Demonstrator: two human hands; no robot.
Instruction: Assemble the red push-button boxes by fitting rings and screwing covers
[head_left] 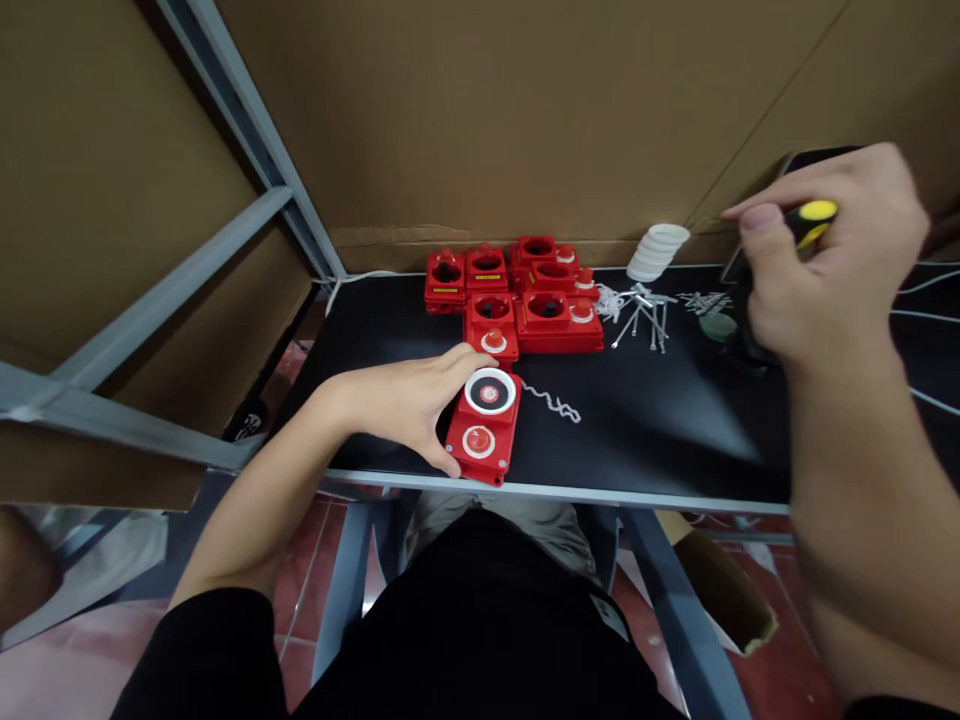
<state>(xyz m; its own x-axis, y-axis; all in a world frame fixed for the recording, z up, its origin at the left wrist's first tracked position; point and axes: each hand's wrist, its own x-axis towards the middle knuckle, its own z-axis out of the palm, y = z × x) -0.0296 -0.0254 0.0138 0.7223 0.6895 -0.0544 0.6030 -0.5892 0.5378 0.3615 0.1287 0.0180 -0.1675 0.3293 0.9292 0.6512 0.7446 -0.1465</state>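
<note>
My left hand [412,405] grips a red alarm-type box [489,468] from its left side at the front edge of the table. The box has a white ring around a dark round disc and, nearer me, a red domed button in a white ring. Screw heads show at its near corners. A thin white string of sealing material lies to its right. Raised at the right, my right hand [840,260] is closed around a black tool with a yellow end [817,211]. Its working end is hidden or blurred, so its exact kind is unclear.
Several similar red boxes [559,335] stand behind, some stacked, with open round holes. To their right are a stack of white rings [658,252], long screws [646,312], small screws [705,302] and a greenish round piece [718,327]. Cardboard walls and a metal frame [247,110] surround the black table [637,440].
</note>
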